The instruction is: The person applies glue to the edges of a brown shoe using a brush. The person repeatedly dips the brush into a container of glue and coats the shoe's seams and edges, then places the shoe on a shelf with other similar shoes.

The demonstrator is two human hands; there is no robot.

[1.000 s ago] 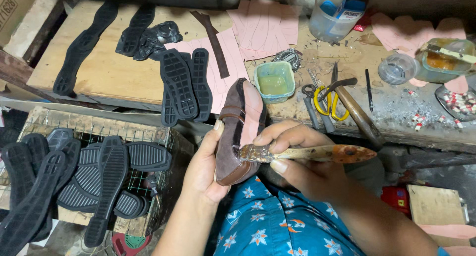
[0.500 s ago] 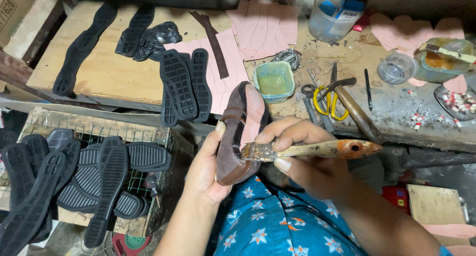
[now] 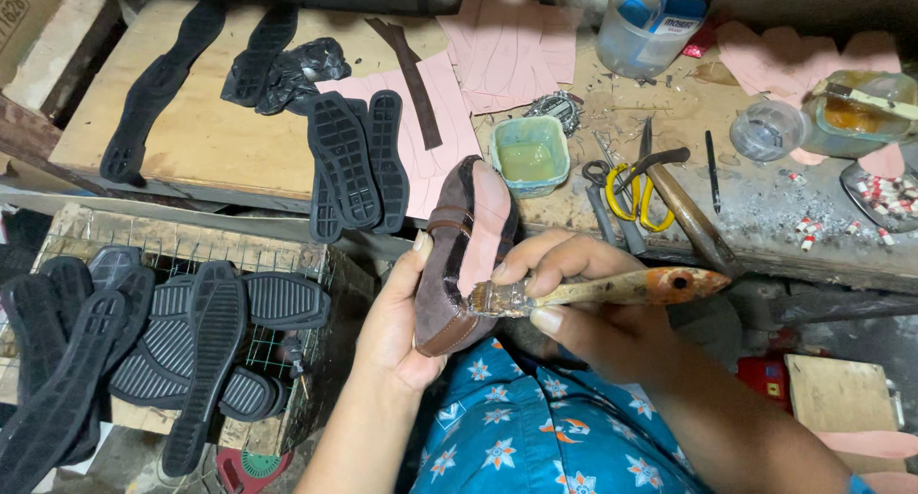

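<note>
My left hand grips a brown shoe upper turned sole side up, its pink insole facing me. My right hand holds a glue brush with a worn wooden handle; the bristles touch the heel end of the insole edge. A small green tub of glue stands on the workbench just beyond the shoe's toe.
Black rubber soles lie on the wooden board, and several more are piled on a wire crate at lower left. Yellow-handled scissors, a hammer, pink cut pieces and jars crowd the bench at right.
The brush has shifted slightly along the shoe's heel edge; both hands and the shoe stay in nearly the same place.
</note>
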